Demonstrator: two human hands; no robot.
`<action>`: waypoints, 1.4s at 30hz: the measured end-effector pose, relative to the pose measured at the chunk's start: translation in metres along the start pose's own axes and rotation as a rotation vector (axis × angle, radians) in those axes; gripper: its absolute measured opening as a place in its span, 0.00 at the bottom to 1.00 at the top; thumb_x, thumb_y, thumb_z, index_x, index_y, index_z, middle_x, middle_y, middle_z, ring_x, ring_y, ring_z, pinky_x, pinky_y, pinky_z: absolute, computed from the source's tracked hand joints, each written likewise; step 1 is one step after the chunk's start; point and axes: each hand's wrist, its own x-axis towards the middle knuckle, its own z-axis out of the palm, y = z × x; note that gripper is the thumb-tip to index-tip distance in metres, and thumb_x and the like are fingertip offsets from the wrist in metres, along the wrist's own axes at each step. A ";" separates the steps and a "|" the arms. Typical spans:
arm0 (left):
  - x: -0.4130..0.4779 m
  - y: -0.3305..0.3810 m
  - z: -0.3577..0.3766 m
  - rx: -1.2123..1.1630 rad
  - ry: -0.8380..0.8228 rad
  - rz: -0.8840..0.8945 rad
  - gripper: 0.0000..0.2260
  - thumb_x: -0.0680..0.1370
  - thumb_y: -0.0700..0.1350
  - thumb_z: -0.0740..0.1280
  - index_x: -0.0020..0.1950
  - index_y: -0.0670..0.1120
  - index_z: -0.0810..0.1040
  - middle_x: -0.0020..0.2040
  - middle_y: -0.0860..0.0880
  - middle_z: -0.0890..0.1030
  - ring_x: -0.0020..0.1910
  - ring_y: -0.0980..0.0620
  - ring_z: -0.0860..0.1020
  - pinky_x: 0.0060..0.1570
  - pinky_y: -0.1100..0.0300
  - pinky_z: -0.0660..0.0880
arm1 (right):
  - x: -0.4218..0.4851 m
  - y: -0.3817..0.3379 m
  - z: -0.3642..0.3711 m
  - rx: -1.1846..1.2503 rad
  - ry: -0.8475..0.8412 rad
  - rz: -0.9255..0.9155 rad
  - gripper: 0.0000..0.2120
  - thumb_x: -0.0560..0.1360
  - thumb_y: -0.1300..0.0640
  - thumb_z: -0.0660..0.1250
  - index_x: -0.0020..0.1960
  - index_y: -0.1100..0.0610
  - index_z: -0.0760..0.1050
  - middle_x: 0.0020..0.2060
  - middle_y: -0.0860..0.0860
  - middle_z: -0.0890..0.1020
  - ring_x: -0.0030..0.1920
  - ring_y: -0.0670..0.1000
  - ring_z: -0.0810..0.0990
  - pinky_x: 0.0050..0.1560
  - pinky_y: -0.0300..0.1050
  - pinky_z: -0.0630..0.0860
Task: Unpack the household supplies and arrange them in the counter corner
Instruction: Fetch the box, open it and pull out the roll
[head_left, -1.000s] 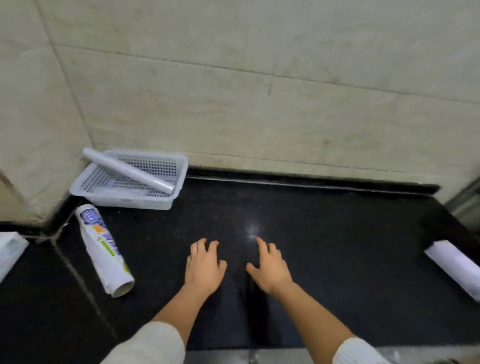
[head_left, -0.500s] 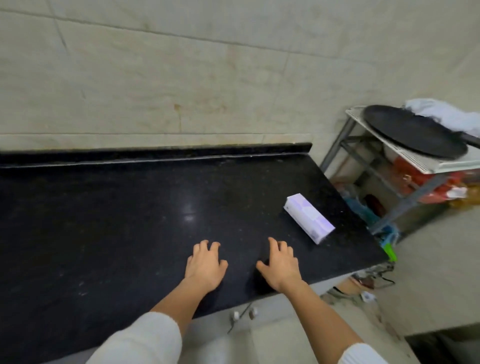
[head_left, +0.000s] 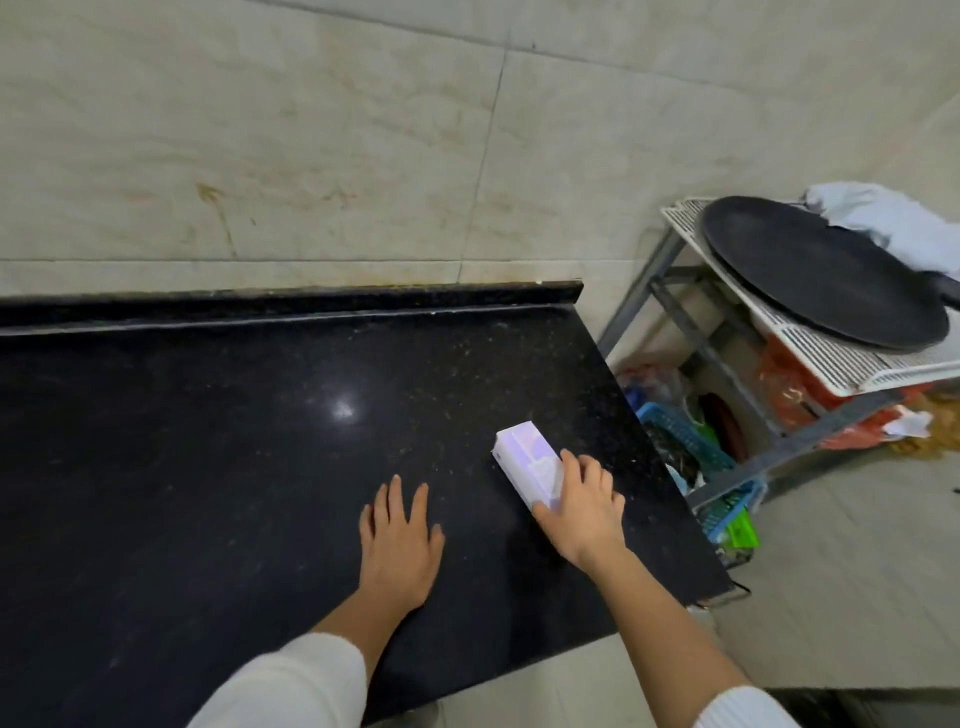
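A long white box with pale purple print lies on the black stone counter, near its right end. My right hand covers the box's near end, with the thumb on its left side and the fingers over its top and right side. The box still rests on the counter. My left hand lies flat on the counter to the left of the box, palm down with the fingers apart, holding nothing. The counter corner with the basket is out of view to the left.
The counter ends just right of the box. Beyond it stands a grey metal rack with a white grid shelf, a black round pan and a pale cloth on top. Blue baskets sit below. A tiled wall runs behind.
My view has swung right, away from the corner basket and rolls. My right hand has moved right from the counter onto the white box. The left hand stays flat.
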 end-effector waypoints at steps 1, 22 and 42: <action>0.001 0.001 0.004 0.015 0.005 -0.020 0.27 0.81 0.56 0.50 0.78 0.50 0.49 0.79 0.42 0.48 0.77 0.43 0.47 0.74 0.45 0.45 | 0.008 0.002 0.000 -0.014 -0.030 -0.012 0.38 0.72 0.44 0.65 0.76 0.52 0.52 0.73 0.53 0.60 0.72 0.58 0.59 0.69 0.57 0.61; -0.019 0.006 -0.013 -0.304 -0.035 -0.250 0.26 0.81 0.58 0.50 0.78 0.55 0.49 0.79 0.48 0.40 0.77 0.47 0.39 0.75 0.49 0.44 | 0.029 -0.047 0.020 0.112 -0.188 -0.271 0.38 0.70 0.45 0.70 0.71 0.55 0.53 0.63 0.56 0.71 0.59 0.59 0.74 0.52 0.56 0.76; -0.285 -0.358 -0.146 -0.843 0.268 -0.733 0.13 0.82 0.43 0.58 0.61 0.40 0.78 0.57 0.46 0.79 0.56 0.53 0.75 0.53 0.61 0.68 | -0.243 -0.422 0.148 0.640 -0.739 -0.343 0.30 0.67 0.50 0.74 0.63 0.55 0.64 0.58 0.55 0.76 0.55 0.58 0.78 0.58 0.56 0.77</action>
